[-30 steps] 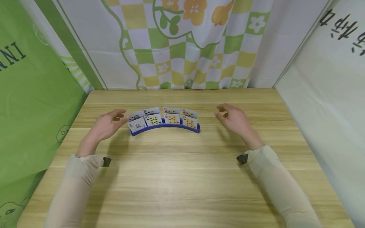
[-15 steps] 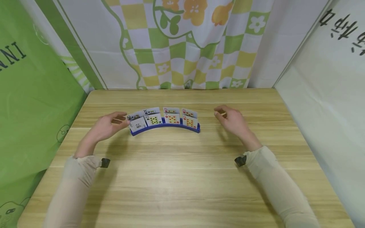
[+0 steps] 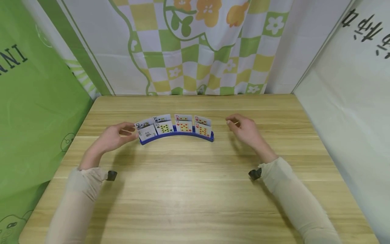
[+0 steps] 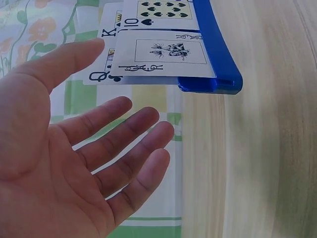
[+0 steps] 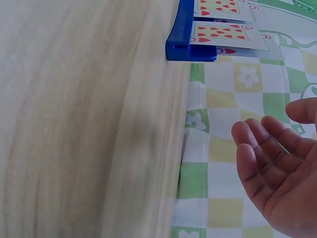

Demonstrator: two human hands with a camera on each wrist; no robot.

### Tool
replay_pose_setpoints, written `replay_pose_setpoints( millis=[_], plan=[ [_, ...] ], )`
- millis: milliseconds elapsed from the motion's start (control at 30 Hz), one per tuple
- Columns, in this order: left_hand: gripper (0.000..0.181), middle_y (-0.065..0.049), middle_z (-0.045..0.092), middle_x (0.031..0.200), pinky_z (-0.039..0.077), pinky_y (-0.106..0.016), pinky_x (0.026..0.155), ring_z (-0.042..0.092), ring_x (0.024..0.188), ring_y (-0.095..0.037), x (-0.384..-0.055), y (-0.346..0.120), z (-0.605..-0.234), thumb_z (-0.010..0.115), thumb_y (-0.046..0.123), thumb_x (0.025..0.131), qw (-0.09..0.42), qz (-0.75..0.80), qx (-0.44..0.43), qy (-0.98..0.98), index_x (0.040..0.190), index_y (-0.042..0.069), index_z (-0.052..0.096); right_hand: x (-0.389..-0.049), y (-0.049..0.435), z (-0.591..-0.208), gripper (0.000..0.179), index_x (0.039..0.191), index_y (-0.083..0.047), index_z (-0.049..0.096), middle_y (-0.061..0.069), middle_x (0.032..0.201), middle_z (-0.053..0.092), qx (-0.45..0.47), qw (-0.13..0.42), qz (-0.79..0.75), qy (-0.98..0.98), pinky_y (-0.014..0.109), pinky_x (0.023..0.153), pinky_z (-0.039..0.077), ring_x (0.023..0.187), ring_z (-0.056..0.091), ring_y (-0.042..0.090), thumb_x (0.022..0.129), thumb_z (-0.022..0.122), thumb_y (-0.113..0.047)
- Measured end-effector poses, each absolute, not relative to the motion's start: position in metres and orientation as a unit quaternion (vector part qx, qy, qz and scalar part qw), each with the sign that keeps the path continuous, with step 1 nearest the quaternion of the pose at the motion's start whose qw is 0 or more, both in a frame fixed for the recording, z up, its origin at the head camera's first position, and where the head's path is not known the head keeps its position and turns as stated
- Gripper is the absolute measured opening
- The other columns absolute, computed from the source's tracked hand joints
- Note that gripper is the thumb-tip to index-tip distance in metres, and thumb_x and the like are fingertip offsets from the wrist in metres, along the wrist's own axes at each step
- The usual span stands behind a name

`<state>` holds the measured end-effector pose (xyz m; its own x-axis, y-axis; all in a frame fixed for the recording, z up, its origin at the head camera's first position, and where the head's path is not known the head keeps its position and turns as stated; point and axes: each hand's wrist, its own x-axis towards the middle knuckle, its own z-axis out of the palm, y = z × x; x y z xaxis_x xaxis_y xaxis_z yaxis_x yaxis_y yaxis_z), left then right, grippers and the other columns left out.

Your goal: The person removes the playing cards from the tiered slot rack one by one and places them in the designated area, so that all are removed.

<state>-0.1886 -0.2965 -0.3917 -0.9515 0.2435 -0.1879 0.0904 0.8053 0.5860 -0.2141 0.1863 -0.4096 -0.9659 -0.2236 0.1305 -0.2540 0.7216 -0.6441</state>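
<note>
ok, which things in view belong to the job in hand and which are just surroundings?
Likely the job:
- blue card holder
- eight playing cards standing in it, two rows
- left hand, near the queen end
- right hand, apart from the holder

Just surroundings:
- wooden table
- checked curtain
- green cloth
- white sheet with black writing
</note>
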Motion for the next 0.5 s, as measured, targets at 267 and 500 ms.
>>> replay_pose_setpoints(
  millis=[267, 500],
  plan=[
    [0.062, -0.020, 0.057, 0.140, 0.049, -0.056, 0.100, 0.060, 0.122, -0.039, -0.189, -0.301, -0.400, 0.065, 0.039, 0.096, 0.120, 0.305, 0.099, 0.940, 0.146, 0.006, 0.046, -0.212, 0.183, -0.414, 0.032, 0.123, -0.009, 0.066, 0.012, 0.110, 0.072, 0.129, 0.019, 0.377, -0.917, 0.035, 0.067, 0.055, 0.086, 0.071, 0.029, 0.103, 0.052, -0.030],
    [0.058, -0.022, 0.059, 0.137, 0.052, -0.053, 0.097, 0.062, 0.118, -0.039, -0.188, -0.303, -0.407, 0.067, 0.031, 0.096, 0.120, 0.313, 0.095, 0.937, 0.144, 0.006, 0.049, -0.210, 0.179, -0.416, 0.030, 0.121, -0.011, 0.066, 0.013, 0.108, 0.073, 0.123, 0.001, 0.398, -0.909, 0.034, 0.066, 0.054, 0.089, 0.070, 0.033, 0.103, 0.053, -0.030]
  ],
)
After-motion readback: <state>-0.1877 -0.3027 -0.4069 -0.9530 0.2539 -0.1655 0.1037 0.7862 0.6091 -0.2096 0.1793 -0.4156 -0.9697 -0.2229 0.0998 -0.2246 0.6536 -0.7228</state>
